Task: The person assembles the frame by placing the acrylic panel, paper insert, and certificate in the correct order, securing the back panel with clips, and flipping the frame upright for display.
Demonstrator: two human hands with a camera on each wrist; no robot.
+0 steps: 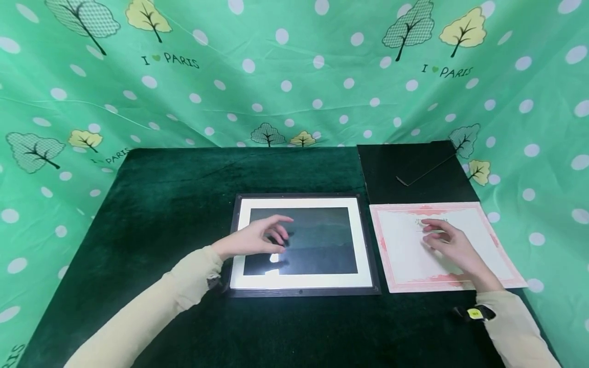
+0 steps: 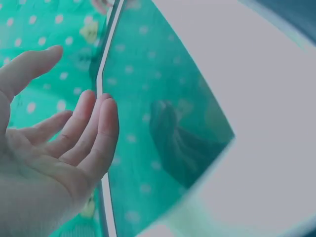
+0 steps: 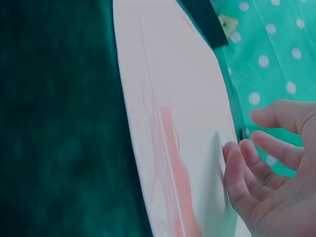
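Observation:
A picture frame (image 1: 301,293) with a dark rim and a white inner border lies flat on the table, its glossy dark middle throwing back reflections. Over its left part hovers my left hand (image 1: 253,237), fingers loosely bent and nothing between them; the left wrist view shows that hand (image 2: 74,143) mirrored in the shiny surface. To the right lies a white sheet with a pink border (image 1: 402,255) and small print near its top. My right hand (image 1: 455,248) hangs above this sheet, fingers loosely curved and holding nothing. In the right wrist view its shadow falls on the sheet (image 3: 197,98).
A black board (image 1: 386,168) lies behind the sheet at the table's back right, with a thin line and small tab on it. Dark green cloth (image 1: 175,204) covers the table. Green dotted curtains (image 1: 276,76) surround the back and sides.

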